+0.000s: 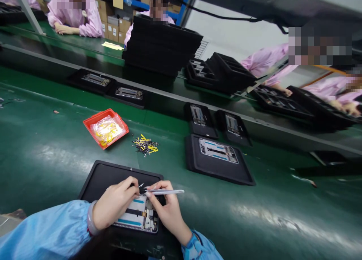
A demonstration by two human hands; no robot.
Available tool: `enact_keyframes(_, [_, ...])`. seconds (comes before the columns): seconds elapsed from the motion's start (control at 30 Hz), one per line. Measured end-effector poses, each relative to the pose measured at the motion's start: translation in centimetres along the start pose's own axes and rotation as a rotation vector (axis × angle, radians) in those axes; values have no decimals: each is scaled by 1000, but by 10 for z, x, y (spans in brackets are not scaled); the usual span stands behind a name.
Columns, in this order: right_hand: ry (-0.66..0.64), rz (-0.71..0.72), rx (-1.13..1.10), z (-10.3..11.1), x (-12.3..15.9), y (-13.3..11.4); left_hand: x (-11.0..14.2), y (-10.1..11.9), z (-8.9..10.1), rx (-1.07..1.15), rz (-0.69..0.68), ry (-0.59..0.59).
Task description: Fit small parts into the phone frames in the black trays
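Observation:
An opened phone or tablet chassis [132,217] with blue adhesive strips and a circuit board lies on a black tray [113,173] in front of me. My right hand [169,207] is closed around metal tweezers [171,191], their tips pointing left over the chassis's upper edge. Beside the tips, my left hand [114,201] is pinched over the chassis; a tiny dark and white piece shows by its fingertips, too small to name. Farther off are a pile of small black and yellow parts [145,144] and a red bin [124,131] with a plastic bag of yellow pieces.
Another chassis [217,150] lies on stacked black trays [220,172] at the right. Several trays with chassis stand along the conveyor [166,92]. A tall stack of black trays [161,45] rises behind it. Co-workers in pink [93,20] sit across the line.

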State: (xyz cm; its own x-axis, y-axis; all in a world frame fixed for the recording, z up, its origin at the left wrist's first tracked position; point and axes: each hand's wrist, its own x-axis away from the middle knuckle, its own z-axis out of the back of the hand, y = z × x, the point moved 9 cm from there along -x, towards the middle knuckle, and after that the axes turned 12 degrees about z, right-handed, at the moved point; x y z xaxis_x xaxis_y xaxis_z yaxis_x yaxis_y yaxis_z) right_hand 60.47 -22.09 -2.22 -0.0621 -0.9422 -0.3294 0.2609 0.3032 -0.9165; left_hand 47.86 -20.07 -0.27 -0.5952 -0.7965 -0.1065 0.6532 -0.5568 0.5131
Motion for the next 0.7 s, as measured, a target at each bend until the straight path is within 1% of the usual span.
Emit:
enact_keyframes(0.1, [-31, 9, -12, -3, 0, 0, -1, 3, 6, -23, -37, 60])
enact_keyframes(0.17, [-41, 10, -25, -4, 1, 1, -1, 3, 8, -22, -38, 80])
enact_keyframes(0.27, [-36, 15, -30, -3, 2, 1, -1, 0, 9, 16, -19, 80])
enact_keyframes(0.43, [-67, 48, -27, -6, -1, -4, -2, -8, 10, 49, 35, 59])
enact_keyframes(0.5, [-86, 101, -13, -7, -3, -9, -3, -6, 13, 36, -7, 58])
enact_keyframes(0.6, [-133, 197, 10, -10, -7, -20, -1, 2, 18, -6, -139, 49])
enact_keyframes(0.7, [-157, 237, 24, -10, -9, -24, 2, 7, 21, -60, -250, 30])
